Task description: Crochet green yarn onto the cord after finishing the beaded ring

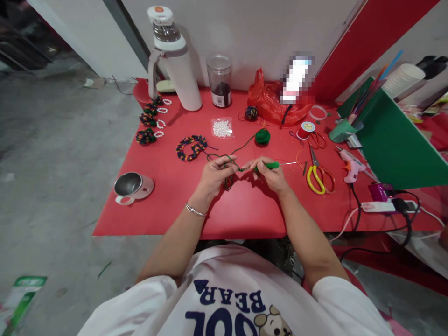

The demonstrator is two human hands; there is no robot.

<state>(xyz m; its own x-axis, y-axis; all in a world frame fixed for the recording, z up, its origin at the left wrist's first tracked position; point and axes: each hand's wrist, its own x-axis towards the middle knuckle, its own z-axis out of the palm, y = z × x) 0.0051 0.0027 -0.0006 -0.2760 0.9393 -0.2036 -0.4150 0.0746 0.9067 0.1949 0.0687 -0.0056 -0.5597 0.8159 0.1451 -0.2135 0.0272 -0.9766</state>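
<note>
My left hand (220, 171) is closed, pinching green yarn (241, 169), with a strand looped over its fingers. A small dark multicoloured piece (228, 183) hangs beneath that hand, partly hidden. In my right hand (269, 173) is a crochet hook with a green handle (272, 165); its thin metal shaft reaches toward the yarn at my left fingertips, and another metal end sticks out to the right. The strand runs back to a green yarn ball (262, 136). Left of my hands lies a curled multicoloured crocheted strip (191, 148).
Behind are a bag of white beads (222, 128), a jar (219, 81) and a tall white bottle (180, 70). Scissors (317, 175), a thread spool (305, 130) and a pink glue gun (351, 165) lie right. A mug (132, 187) stands left, near several beaded crocheted pieces (149, 119).
</note>
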